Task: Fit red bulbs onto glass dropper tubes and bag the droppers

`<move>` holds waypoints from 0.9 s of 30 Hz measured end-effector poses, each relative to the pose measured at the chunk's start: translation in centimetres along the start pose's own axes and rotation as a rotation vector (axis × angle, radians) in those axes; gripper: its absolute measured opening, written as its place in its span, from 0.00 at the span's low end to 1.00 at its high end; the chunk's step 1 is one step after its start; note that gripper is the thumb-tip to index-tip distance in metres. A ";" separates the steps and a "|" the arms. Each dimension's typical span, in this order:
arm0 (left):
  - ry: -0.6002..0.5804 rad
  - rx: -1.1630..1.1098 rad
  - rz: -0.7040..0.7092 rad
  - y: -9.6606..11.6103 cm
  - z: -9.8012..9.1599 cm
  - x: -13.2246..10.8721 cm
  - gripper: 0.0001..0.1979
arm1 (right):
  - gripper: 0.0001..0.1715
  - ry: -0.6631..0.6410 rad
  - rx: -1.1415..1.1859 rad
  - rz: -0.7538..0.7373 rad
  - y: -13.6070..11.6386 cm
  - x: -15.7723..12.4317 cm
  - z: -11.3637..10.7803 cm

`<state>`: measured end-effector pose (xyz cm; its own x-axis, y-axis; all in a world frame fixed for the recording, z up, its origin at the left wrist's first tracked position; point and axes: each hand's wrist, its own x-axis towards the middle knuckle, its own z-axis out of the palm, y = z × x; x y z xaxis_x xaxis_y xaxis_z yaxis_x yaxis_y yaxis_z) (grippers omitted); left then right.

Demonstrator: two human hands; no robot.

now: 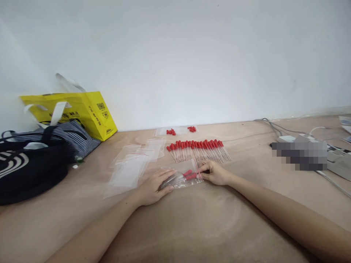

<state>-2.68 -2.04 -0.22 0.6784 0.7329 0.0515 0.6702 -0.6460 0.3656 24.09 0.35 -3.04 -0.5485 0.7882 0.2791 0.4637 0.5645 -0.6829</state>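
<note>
A clear zip bag [179,185] with a red strip at its mouth lies flat between my hands. Inside it are droppers with red bulbs [187,172] and thin clear stems, their bulbs toward the mouth. My left hand [157,184] is curled over the bag's left end, thumb below and fingers above, covering part of the stems. At the mouth end, my right hand [212,172] pinches the bag's edge close to the red bulbs; its fingertips are partly hidden. Just beyond the bag lies a row of several red-bulbed droppers [197,145], stems toward me.
Flat clear zip bags [128,170] overlap left of the row. Filled bags with red bulbs [171,132] lie near the wall. A yellow bag [93,113], a striped bag [75,137] and a black bag [33,171] stand left. Cables and a power strip [340,160] lie right.
</note>
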 end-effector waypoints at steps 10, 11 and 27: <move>-0.024 0.017 0.022 0.2 -0.1 0.2 0.23 | 0.15 0.045 0.131 0.262 1.6 1.4 0.8; -0.025 0.018 0.026 0.1 -0.2 0.2 0.23 | 0.15 0.025 0.149 0.262 1.6 1.5 0.3; -0.004 0.026 0.087 -0.7 0.0 -0.1 0.21 | 0.24 0.094 -0.471 0.626 -4.4 10.7 1.8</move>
<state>-3.21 -1.70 -0.46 0.7357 0.6728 0.0782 0.6159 -0.7126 0.3359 14.90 5.89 1.73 -0.0371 0.9993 0.0074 0.9243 0.0371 -0.3799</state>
